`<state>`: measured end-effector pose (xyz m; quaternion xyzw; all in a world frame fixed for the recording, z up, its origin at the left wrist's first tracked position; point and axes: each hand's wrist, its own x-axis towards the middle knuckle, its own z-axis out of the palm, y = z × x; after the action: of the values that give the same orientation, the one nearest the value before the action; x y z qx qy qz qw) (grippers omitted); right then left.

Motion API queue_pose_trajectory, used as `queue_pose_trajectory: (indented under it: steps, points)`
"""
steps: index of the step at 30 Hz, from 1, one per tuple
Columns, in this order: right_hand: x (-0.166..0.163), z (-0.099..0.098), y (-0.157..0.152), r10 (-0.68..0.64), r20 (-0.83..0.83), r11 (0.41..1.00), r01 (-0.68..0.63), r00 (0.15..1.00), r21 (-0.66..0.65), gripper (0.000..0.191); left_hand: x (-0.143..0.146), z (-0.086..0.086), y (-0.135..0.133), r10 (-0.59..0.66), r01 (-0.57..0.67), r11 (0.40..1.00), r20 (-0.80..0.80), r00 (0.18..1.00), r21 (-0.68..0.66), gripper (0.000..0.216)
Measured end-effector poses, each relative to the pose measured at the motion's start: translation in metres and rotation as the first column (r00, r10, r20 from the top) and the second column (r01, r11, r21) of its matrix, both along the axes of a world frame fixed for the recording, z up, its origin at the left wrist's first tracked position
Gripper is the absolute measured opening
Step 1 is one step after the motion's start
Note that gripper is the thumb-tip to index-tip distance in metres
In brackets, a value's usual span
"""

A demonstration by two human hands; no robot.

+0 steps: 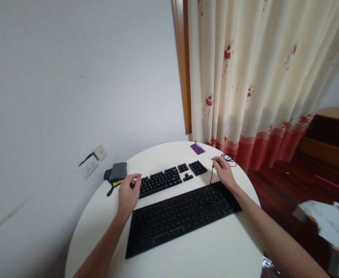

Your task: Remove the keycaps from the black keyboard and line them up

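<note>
A black keyboard [181, 212] with its keycaps off lies slanted on the white round table [210, 247], its bare switches showing. Behind it, loose black keycaps [160, 180] are laid out in keyboard order, with the number block [197, 167] at the right. My left hand [130, 193] is at the left end of the keycap rows, fingers curled round a small dark shape I cannot make out. Over the keyboard's far right corner, my right hand [223, 170] has its fingertips pinched at the thin black cable [211, 177] that rises from the keyboard.
A grey pouch [119, 172] with something yellow under it sits at the table's left edge, by a wall socket [88, 166]. Farther back lies a purple packet [197, 148]. Coiled cable [230, 159] rests at the right rim, near the floral curtain [244, 96].
</note>
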<state>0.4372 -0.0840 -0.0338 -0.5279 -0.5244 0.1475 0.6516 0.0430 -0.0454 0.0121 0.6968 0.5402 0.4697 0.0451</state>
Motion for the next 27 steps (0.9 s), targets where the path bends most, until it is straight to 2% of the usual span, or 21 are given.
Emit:
queue_pose_trajectory:
  steps: [2,4,9,11,13,16,20,22,25,27]
  points:
    - [-0.001,-0.004,-0.001,0.047,0.108,0.999,-0.045,0.993,-0.019,0.025,-0.007,-0.009,0.0,0.015,-0.014,1.0,0.024,1.0,-0.018,0.028]
    - [-0.002,-0.008,-0.003,0.102,0.181,0.994,-0.095,0.978,-0.048,0.039,-0.012,-0.013,0.0,0.027,-0.026,1.0,0.045,0.999,-0.016,0.028]
    - [-0.005,-0.013,-0.007,0.273,0.208,0.961,-0.257,0.939,-0.099,0.073,-0.019,-0.009,0.001,0.062,-0.06,0.998,0.118,0.991,-0.016,0.026]
    - [-0.007,-0.01,-0.008,0.329,0.156,0.943,-0.315,0.932,-0.105,0.076,-0.022,-0.008,0.002,0.072,-0.07,0.997,0.129,0.989,-0.02,0.025]
    - [-0.011,-0.006,-0.009,0.334,0.09,0.941,-0.326,0.938,-0.093,0.067,-0.025,-0.008,0.003,0.085,-0.083,0.996,0.139,0.987,-0.016,0.025]
    - [-0.014,0.002,-0.009,0.227,0.038,0.973,-0.225,0.973,-0.051,0.051,-0.029,-0.01,0.007,0.094,-0.095,0.995,0.158,0.983,-0.004,0.025]
    - [-0.002,0.02,0.006,0.055,0.039,0.998,-0.053,0.998,-0.043,0.045,-0.031,-0.011,0.009,0.103,-0.105,0.994,0.153,0.983,0.002,0.026]
    - [0.012,0.032,0.023,0.013,0.039,0.998,-0.011,0.999,-0.064,0.049,-0.031,-0.011,0.009,0.11,-0.112,0.994,0.14,0.984,0.008,0.025]
    - [0.035,0.048,0.056,-0.056,0.093,0.992,0.066,0.994,-0.112,0.067,-0.031,-0.009,0.008,0.122,-0.125,0.992,0.124,0.985,0.016,0.023]
    - [0.049,0.052,0.08,-0.125,0.144,0.973,0.149,0.982,-0.177,0.067,-0.031,-0.008,0.008,0.137,-0.14,0.99,0.118,0.983,0.014,0.023]
